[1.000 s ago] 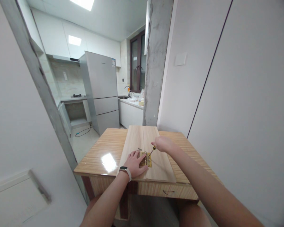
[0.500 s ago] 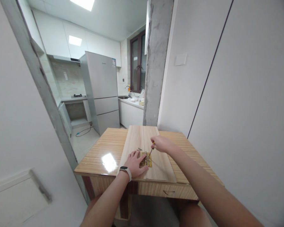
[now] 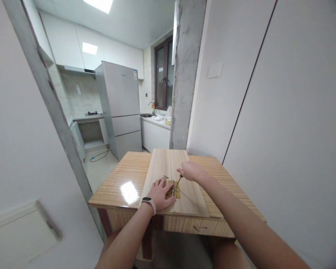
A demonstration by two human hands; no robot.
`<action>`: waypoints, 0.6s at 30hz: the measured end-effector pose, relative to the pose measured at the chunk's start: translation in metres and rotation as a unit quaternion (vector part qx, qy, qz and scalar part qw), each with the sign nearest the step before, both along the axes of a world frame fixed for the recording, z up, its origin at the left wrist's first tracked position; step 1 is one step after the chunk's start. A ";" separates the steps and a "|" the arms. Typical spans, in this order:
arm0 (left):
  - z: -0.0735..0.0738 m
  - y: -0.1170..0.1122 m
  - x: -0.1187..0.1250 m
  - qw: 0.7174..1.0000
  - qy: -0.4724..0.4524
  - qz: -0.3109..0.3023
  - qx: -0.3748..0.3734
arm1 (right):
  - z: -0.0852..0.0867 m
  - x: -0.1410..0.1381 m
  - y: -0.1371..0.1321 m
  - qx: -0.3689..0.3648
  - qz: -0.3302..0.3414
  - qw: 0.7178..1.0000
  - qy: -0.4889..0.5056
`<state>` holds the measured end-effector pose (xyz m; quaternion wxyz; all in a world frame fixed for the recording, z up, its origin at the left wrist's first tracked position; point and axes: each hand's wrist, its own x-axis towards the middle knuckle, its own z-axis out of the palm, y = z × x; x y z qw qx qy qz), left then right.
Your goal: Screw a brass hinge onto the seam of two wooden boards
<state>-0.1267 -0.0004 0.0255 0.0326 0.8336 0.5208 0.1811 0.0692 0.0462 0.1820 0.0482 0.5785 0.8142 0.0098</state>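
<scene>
A brass-coloured hinge (image 3: 177, 192) lies across the seam between two pale wooden boards (image 3: 161, 162). My left hand (image 3: 160, 195) rests flat with fingers spread, covering the hinge's left leaf and pressing on it. In my right hand (image 3: 190, 171) is a screwdriver (image 3: 179, 180), its handle mostly hidden by my closed fingers. The shaft slants down to the left, and its tip meets the hinge's right leaf. Just beyond my left fingertips, a few small screws (image 3: 165, 176) lie on the left board.
The boards lie on a wood-grain table (image 3: 112, 183) that has a drawer (image 3: 200, 227) at the front. A white wall (image 3: 268, 130) runs close along the right side. Beyond the table stand a grey fridge (image 3: 124, 93) and a sink counter (image 3: 156, 130).
My right hand has turned slightly on the screwdriver, and its thumb and fingers sit differently. My left hand, the hinge and the boards stay in place.
</scene>
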 end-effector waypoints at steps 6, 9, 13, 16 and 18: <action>0.000 0.000 0.000 1.000 -0.003 0.002 -0.007 | -0.003 0.001 0.004 0.026 0.019 0.999 -0.003; -0.001 0.001 0.000 1.000 -0.004 0.000 -0.005 | -0.007 0.001 0.007 0.035 0.028 0.999 0.001; -0.002 0.001 0.000 1.000 -0.002 0.002 0.000 | -0.011 0.005 0.013 0.039 0.064 0.997 0.026; -0.002 0.001 0.000 1.000 -0.002 0.004 -0.002 | -0.012 0.009 0.016 0.021 0.096 0.993 0.058; -0.002 0.001 -0.001 1.000 -0.003 0.003 -0.003 | -0.012 0.010 0.016 0.012 0.090 0.994 0.066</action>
